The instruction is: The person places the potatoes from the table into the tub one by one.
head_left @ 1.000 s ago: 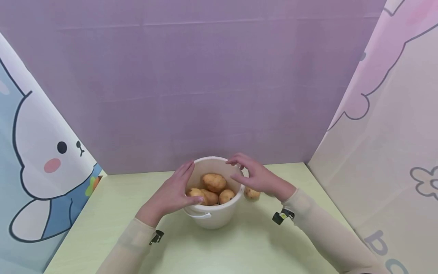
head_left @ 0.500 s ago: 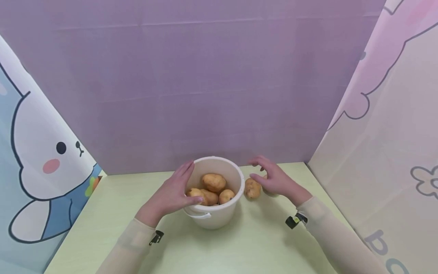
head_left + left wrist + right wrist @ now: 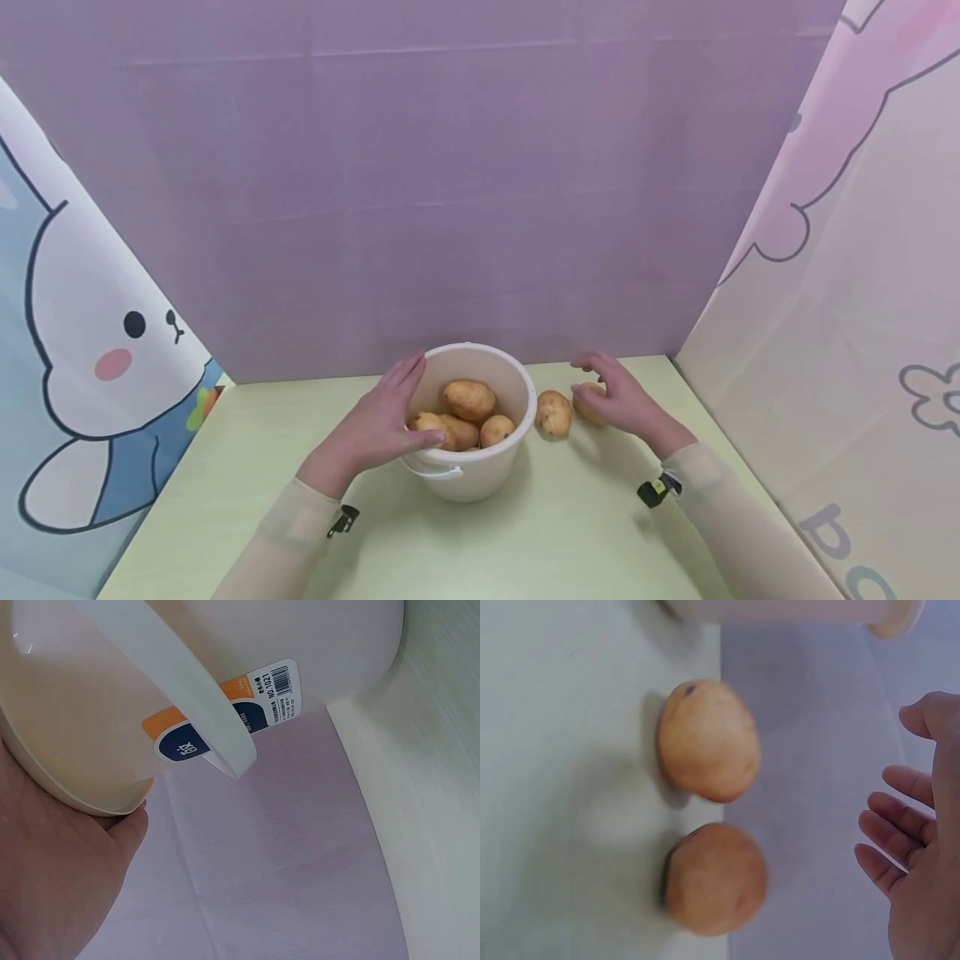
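Tabletop (image 3: 480, 550) — right hand (image 3: 628, 405) moved (rightward)

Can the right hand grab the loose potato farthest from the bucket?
Probably yes: the right hand's grip is empty and close to that potato, with nothing between them in the right wrist view. The bucket and other loose potato sit off to the left.

Bucket (image 3: 487, 477): smooth plastic, slight gloss. Handle (image 3: 176, 675): smooth plastic. Label (image 3: 283, 690): printed, paper-like. Potatoes (image 3: 553, 414): matt skins, lightly blemished. Tabletop (image 3: 555, 533): faintly wood-grained, low sheen. Backdrop (image 3: 480, 167): matt, creased, cloth-like. Sleeves (image 3: 731, 512): matt cloth.
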{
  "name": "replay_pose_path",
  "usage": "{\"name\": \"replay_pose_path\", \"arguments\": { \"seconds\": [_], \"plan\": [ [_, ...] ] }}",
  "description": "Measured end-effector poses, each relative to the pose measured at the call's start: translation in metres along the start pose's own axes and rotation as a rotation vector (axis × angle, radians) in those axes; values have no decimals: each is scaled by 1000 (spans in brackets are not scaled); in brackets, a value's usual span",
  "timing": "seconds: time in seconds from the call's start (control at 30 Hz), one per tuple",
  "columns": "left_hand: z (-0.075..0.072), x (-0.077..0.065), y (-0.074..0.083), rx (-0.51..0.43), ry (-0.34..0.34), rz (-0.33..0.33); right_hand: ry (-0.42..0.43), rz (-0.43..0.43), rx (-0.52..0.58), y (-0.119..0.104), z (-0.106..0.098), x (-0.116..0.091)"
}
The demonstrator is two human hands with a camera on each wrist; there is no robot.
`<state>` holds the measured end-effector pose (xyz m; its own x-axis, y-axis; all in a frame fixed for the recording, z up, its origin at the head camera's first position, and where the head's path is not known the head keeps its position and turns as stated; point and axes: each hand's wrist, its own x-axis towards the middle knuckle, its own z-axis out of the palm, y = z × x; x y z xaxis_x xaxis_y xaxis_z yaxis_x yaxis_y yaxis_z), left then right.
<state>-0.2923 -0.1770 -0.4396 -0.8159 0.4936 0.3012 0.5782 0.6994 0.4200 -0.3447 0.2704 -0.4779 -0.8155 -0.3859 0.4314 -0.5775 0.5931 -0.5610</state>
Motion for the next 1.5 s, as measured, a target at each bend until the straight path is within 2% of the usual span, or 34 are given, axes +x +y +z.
{"name": "replay_pose_path", "arguments": {
  "seconds": [0.3,0.63,0.9,1.33,1.5],
  "plan": [
    [0,0,0,1,1,4,89,18,-49,28,13,-8],
    [2,-1,1,-8,-5,-15,132,57,-66,49,25,-13],
    [1,-2,2,-3,-11,-20,93,145,-110,61,32,-16],
    [1,-1,1,14,-7,-15,40,334,-41,67,42,-17],
    [0,-1,1,17,-11,-18,27,377,-13,71,46,-19]
  ]
}}
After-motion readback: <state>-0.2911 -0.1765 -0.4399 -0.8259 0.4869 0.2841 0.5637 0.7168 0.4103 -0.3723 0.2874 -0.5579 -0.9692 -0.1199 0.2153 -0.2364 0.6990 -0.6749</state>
